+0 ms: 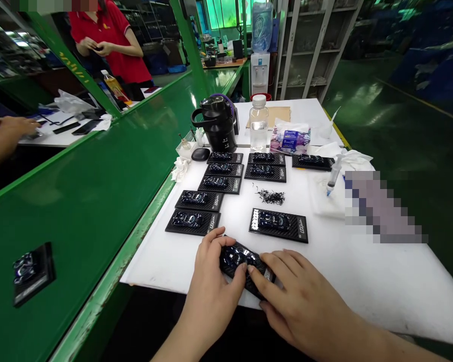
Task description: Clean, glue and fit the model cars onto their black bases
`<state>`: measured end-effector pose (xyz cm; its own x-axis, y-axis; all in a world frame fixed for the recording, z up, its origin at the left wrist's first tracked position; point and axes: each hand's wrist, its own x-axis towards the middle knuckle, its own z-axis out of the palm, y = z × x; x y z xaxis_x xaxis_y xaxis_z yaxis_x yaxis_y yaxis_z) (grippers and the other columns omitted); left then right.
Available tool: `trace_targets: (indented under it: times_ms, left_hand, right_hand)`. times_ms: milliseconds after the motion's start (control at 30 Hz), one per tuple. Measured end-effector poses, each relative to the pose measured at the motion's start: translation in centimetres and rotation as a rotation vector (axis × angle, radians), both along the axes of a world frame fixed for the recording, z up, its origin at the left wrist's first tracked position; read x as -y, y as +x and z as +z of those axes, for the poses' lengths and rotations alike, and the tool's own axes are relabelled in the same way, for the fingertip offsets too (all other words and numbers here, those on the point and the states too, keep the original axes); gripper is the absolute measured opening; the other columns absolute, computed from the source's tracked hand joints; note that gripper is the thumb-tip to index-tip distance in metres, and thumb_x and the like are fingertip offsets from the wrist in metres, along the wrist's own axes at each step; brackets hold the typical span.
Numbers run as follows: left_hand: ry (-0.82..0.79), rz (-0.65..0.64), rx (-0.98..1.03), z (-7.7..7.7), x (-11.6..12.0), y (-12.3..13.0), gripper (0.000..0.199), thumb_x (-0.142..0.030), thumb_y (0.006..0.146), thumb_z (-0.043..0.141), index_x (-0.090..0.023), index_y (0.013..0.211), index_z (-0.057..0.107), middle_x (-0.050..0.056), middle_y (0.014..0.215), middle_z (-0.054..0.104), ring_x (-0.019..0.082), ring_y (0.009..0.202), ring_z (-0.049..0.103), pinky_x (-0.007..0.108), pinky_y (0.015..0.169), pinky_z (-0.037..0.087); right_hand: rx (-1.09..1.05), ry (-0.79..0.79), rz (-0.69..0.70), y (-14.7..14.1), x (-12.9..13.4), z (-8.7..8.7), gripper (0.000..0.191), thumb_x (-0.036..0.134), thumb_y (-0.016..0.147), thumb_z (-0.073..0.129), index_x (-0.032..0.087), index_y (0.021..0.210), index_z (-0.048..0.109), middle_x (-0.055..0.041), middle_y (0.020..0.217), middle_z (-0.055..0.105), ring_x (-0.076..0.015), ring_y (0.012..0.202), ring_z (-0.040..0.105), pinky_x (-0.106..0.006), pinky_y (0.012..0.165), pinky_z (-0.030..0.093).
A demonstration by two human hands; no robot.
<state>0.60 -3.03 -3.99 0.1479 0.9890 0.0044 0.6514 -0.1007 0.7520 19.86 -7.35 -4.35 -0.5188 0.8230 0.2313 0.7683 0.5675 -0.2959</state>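
Note:
A black plate carrying a small dark-blue model car [238, 257] lies at the near edge of the white table [362, 266]. My left hand [211, 281] grips its left end, and my right hand [298, 296] covers its right end with fingers on top. Several more plates with model cars lie farther back: a column on the left [193, 221], one alone in the middle [278, 224], and others behind [265, 172]. A small heap of thin black pins [272, 197] sits between them.
A syringe [333, 176] lies on white paper at the right. A black jug [217, 122], a clear bottle [258, 123] and a tissue pack [290, 139] stand at the back. One car plate [33, 271] rests on the green conveyor [98, 171]. A person in red [109, 40] stands beyond; another's hand [3, 136] is at left.

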Motion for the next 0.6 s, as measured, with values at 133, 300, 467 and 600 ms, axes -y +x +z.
trace_targets:
  times_ms: [133, 300, 467, 600]
  left_hand:
    - [-0.021, 0.024, 0.009, 0.4, -0.4, 0.2, 0.031, -0.025, 0.083, 0.058, -0.026, 0.113, 0.049, 0.006, 0.141, 0.043, 0.025, 0.135, 0.040, 0.054, 0.115, 0.032]
    - [-0.047, 0.040, 0.021, 0.9, -0.8, 0.3, 0.048, -0.026, 0.078, 0.062, -0.023, 0.124, 0.046, 0.009, 0.134, 0.050, 0.029, 0.130, 0.046, 0.053, 0.112, 0.036]
    - [-0.120, 0.037, -0.021, 1.2, -1.3, 0.2, 0.055, -0.028, 0.077, 0.064, -0.022, 0.128, 0.046, 0.010, 0.130, 0.053, 0.030, 0.125, 0.051, 0.053, 0.107, 0.041]
    - [-0.067, -0.010, -0.075, 1.6, -1.8, 0.0, 0.052, -0.027, 0.077, 0.065, -0.020, 0.126, 0.050, 0.012, 0.128, 0.055, 0.031, 0.124, 0.052, 0.053, 0.107, 0.042]
  right_hand:
    - [-0.075, -0.056, 0.036, 0.8, -0.2, 0.2, 0.043, 0.026, 0.093, 0.054, 0.023, 0.136, 0.054, -0.0101, 0.129, 0.058, -0.0264, 0.112, 0.053, -0.047, 0.098, 0.045]
    - [-0.087, -0.055, 0.030, 0.8, 0.0, 0.0, 0.044, 0.026, 0.093, 0.056, 0.021, 0.137, 0.053, -0.0115, 0.128, 0.058, -0.0276, 0.114, 0.052, -0.049, 0.100, 0.043]
    - [-0.072, -0.054, 0.024, 0.6, 0.1, 0.2, 0.046, 0.027, 0.092, 0.056, 0.022, 0.137, 0.052, -0.0111, 0.129, 0.058, -0.0278, 0.113, 0.052, -0.049, 0.099, 0.044]
    - [-0.055, -0.031, 0.013, 0.4, 0.1, 0.2, 0.046, 0.025, 0.090, 0.057, 0.022, 0.136, 0.054, -0.0109, 0.126, 0.059, -0.0277, 0.112, 0.052, -0.049, 0.099, 0.044]
